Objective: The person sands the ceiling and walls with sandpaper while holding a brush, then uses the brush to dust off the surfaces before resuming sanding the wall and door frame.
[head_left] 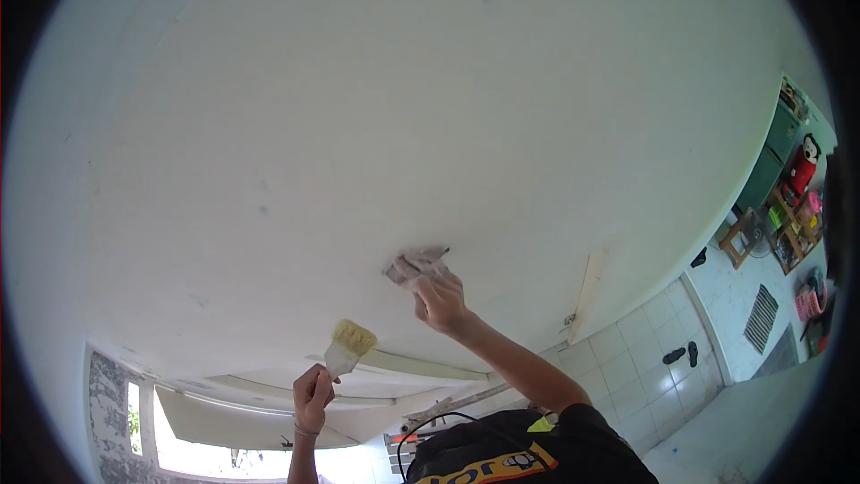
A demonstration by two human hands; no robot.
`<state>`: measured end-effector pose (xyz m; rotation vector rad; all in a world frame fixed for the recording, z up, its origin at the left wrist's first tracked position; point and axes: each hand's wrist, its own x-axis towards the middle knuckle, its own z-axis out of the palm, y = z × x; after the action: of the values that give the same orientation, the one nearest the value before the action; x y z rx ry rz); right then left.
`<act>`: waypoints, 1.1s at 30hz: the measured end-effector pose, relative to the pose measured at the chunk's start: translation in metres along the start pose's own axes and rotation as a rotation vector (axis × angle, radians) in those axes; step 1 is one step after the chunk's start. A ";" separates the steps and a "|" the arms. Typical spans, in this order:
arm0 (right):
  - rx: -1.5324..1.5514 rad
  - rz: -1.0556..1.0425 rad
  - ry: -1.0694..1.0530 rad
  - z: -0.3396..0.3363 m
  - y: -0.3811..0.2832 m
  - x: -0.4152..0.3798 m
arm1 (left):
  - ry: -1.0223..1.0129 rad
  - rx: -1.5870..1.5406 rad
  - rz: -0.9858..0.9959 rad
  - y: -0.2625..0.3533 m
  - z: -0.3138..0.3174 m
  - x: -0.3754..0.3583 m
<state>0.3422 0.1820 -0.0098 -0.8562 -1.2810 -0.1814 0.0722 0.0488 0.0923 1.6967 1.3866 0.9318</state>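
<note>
My right hand (435,294) is pressed to the broad white wall (358,108), fingers closed over a thin grey piece of sandpaper (437,254). Its corners stick out past the fingers, and the rest is covered by them. White dust coats those fingertips. Lower and to the left, my left hand (313,394) grips a wide paintbrush (353,338) by its handle. The pale yellow bristles point up and to the right, and the handle is mostly hidden in the fist. Faint smudges mark the white surface.
Sandals (683,354) lie on the tiled floor (627,350) at lower right. Farther right are a wooden shelf (790,237) with goods, a pink basket (811,300) and a striped mat (761,318). A bright window (193,455) is at lower left.
</note>
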 end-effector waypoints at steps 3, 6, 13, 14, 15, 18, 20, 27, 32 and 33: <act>-0.094 -0.131 -0.044 -0.030 0.020 0.017 | 0.021 0.010 0.044 0.006 0.002 0.004; 0.093 0.358 0.403 -0.031 0.023 0.056 | 0.081 -0.074 -0.034 -0.001 -0.002 -0.008; 0.003 -0.261 -0.276 0.001 -0.011 0.026 | 0.012 -0.026 0.018 0.022 0.001 0.004; 0.041 -0.376 -0.368 -0.011 -0.002 0.027 | 0.028 -0.007 0.020 0.026 -0.001 0.006; -0.003 -0.298 -0.301 -0.023 0.012 0.021 | 0.063 -0.029 0.032 0.020 -0.003 0.001; -0.159 -0.193 0.185 -0.056 0.025 0.073 | 0.089 -0.037 -0.012 0.002 -0.017 -0.012; -0.150 -0.124 0.355 -0.036 0.022 0.102 | 0.086 -0.053 -0.015 0.007 -0.017 -0.006; 0.004 -0.417 -0.311 -0.017 -0.026 0.070 | 0.073 0.013 0.185 0.048 -0.019 0.021; -0.219 -0.103 0.155 -0.097 0.036 0.085 | 0.231 0.023 0.084 0.019 -0.036 0.001; -0.252 -0.087 0.318 -0.109 0.042 0.116 | 0.281 0.062 0.126 0.027 -0.030 0.001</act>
<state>0.4859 0.1780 0.0707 -0.9431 -1.0088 -0.5359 0.0581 0.0492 0.1304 1.7661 1.5150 1.2489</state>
